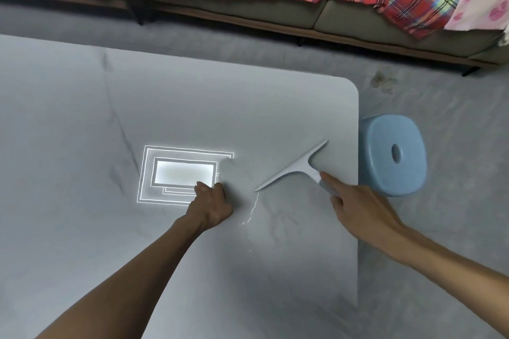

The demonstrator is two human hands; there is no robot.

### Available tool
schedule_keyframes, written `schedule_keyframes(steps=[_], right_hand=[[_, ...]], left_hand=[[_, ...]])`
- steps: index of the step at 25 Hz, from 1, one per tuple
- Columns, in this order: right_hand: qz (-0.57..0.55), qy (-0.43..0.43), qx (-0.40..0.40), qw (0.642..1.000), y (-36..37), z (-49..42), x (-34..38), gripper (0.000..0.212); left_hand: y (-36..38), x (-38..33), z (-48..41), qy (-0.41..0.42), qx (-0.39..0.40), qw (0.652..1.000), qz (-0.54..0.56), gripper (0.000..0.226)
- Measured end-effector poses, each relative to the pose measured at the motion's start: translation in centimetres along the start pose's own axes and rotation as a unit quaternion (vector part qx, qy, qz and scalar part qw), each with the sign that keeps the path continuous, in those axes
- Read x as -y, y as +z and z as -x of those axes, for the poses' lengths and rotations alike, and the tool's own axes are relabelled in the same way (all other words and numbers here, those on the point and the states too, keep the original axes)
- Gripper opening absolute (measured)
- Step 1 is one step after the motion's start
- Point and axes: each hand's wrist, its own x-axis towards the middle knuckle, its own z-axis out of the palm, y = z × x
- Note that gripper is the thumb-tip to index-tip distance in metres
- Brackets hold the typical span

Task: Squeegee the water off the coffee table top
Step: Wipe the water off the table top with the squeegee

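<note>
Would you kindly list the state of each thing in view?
White T-shaped squeegee: blade on tabletop, handle held.
Right hand: gripping squeegee handle.
Left hand: fisted, resting on table.
Grey coffee table top: wet streak near blade.
Blue plastic stool: upright beside table.

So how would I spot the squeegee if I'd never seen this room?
Find the pale grey coffee table and go to its right edge, beside the blue stool. The squeegee lies there: a white T-shape under the right hand, the only tool on the tabletop.
</note>
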Motion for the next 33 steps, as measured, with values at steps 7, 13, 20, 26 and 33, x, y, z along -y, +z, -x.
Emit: schedule_keyframes(steps=[7,13,20,26,33], right_hand=[[-0.041,-0.016,-0.084,0.996,-6.4,-15.3,7.2,0.051],[-0.037,0.013,-0.054,0.998,-1.0,-9.5,5.7,0.058],[-0.017,0.017,-0.003,1.0,-0.3,1.2,0.6,0.05],[-0.035,0.109,-0.137,0.984,-7.4,-13.7,-2.1,0.045],[-0.118,0.112,-0.081,0.983,-1.9,-8.4,-2.8,0.053]], left_hand=[[1.4,0.0,-0.9,-0.039,0.0,0.997,0.066,0.056],[2.2,0.2,-0.9,-0.046,0.003,0.994,0.102,0.058],[2.9,-0.4,0.8,-0.022,-0.067,0.984,0.161,0.031],[4.4,-1.6,1.5,-0.03,-0.062,0.989,0.134,0.04],[4.4,-2.5,0.2,-0.077,-0.031,0.987,0.135,0.045]])
